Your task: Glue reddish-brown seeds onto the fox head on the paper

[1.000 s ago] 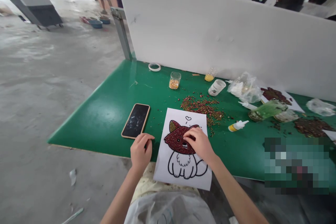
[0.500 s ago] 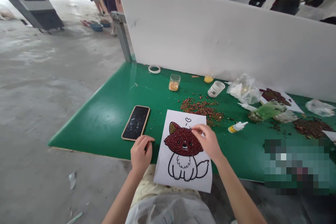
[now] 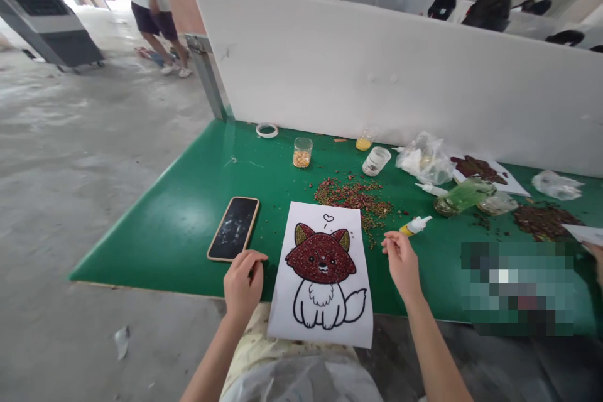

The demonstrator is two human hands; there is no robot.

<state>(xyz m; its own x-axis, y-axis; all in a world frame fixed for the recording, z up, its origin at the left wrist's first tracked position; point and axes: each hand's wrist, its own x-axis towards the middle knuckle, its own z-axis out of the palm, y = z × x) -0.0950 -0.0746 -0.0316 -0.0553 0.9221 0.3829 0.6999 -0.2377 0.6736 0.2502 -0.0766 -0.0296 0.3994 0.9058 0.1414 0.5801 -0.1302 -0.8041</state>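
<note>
A white sheet (image 3: 283,308) with a printed fox lies at the table's front edge, its bottom end hanging over. Dark red grains cover the fox's head, and greenish ones fill the ears; body and tail are bare paper. My left hand (image 3: 244,282) rests left of the sheet, just below a phone (image 3: 234,229), fingers curled with nothing visible in them. To the right of the paper, my right hand (image 3: 401,262) has its thumb and fingers pinched together; whatever is between them is too small to make out. Its fingertips are close to a small glue bottle (image 3: 415,226).
Mixed loose grains (image 3: 351,196) lie behind the sheet. A corn cup (image 3: 302,153), a tipped clear jar (image 3: 376,161), a plastic bag (image 3: 426,160) and a green-tinted bottle (image 3: 464,196) stand or lie farther back. A white partition (image 3: 377,69) borders the table. Another person's hand (image 3: 596,252) shows at right.
My right hand has left the fox's right ear and moved right, off the sheet, toward the glue bottle. My left hand keeps its place by the phone. The view has shifted slightly.
</note>
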